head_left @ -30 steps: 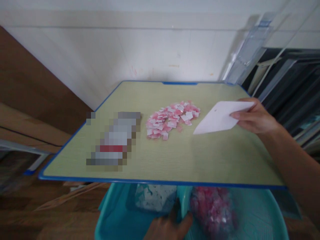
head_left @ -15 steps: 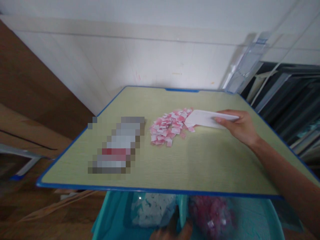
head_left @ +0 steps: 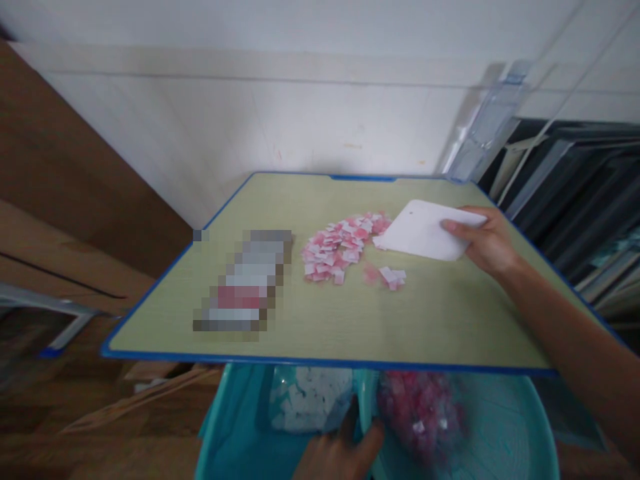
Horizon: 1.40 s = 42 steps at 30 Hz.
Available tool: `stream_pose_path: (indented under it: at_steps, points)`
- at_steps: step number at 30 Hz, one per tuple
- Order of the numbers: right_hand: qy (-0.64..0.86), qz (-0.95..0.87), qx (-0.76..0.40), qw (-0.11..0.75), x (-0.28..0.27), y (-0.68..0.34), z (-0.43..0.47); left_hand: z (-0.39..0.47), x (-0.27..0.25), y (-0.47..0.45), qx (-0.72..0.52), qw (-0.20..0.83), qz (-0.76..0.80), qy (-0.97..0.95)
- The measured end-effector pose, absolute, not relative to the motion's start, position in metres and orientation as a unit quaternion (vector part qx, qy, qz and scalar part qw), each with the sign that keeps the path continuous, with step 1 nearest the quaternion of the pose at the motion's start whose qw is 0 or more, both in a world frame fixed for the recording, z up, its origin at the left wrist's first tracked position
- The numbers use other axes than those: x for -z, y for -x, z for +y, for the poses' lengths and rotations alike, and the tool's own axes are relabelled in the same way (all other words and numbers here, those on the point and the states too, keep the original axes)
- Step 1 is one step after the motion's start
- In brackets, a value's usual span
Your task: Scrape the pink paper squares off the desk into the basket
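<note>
My right hand (head_left: pixel 493 243) is closed on a flat white plastic scraper (head_left: pixel 425 230), held tilted over the table. Its left corner touches the right end of a heap of small pink and white paper squares (head_left: pixel 333 250). A few loose squares (head_left: pixel 393 277) lie just below the scraper, apart from the heap. Below the table's front edge, my left hand (head_left: pixel 340 453) grips the middle divider (head_left: pixel 367 400) of a teal tub (head_left: pixel 213 427), thumb and fingers on either side of it.
The yellowish table (head_left: pixel 310 327) has a blue rim. A blurred-out, phone-shaped object (head_left: pixel 245 280) lies on its left. In the tub are a clear container of white pieces (head_left: pixel 310 400) and a bag of pink pieces (head_left: pixel 420 413). A clear bottle (head_left: pixel 485 127) leans at the wall.
The scraper has been lifted and turned so its flat face shows. A few squares now lie separate below it. My left hand and the tub appear higher in view.
</note>
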State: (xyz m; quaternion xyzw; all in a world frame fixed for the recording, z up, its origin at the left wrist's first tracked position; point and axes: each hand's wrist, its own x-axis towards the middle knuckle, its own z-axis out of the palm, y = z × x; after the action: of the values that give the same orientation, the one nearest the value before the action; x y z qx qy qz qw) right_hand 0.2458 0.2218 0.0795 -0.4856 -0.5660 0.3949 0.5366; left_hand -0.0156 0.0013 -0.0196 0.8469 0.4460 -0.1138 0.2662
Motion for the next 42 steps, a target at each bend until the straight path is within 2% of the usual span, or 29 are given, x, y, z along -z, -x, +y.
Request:
stream_pose_path:
  at_steps: [6, 16, 26, 29, 37, 42]
  points:
    - [0.458, -0.549, -0.43, 0.552, -0.078, -0.246, 0.222, 0.0, 0.007, 0.015, 0.053, 0.3, 0.474, -0.826]
    - [0.484, -0.536, -0.403, 0.562, -0.071, -0.258, 0.232, -0.014, -0.005, 0.012, 0.047, 0.304, 0.503, -0.808]
    - [0.448, -0.505, -0.426, 0.602, -0.067, -0.267, 0.24, -0.02, -0.03, -0.005, 0.158, 0.269, 0.558, -0.769]
    - [0.445, -0.508, -0.432, 0.598, -0.067, -0.266, 0.241, -0.022, -0.031, -0.004, 0.161, 0.248, 0.586, -0.755]
    - [0.45, -0.518, -0.439, 0.58, -0.069, -0.264, 0.24, -0.024, -0.017, -0.004, 0.163, 0.22, 0.518, -0.81]
    - [0.461, -0.534, -0.424, 0.568, -0.07, -0.264, 0.238, -0.023, -0.013, -0.009, 0.18, 0.207, 0.529, -0.803]
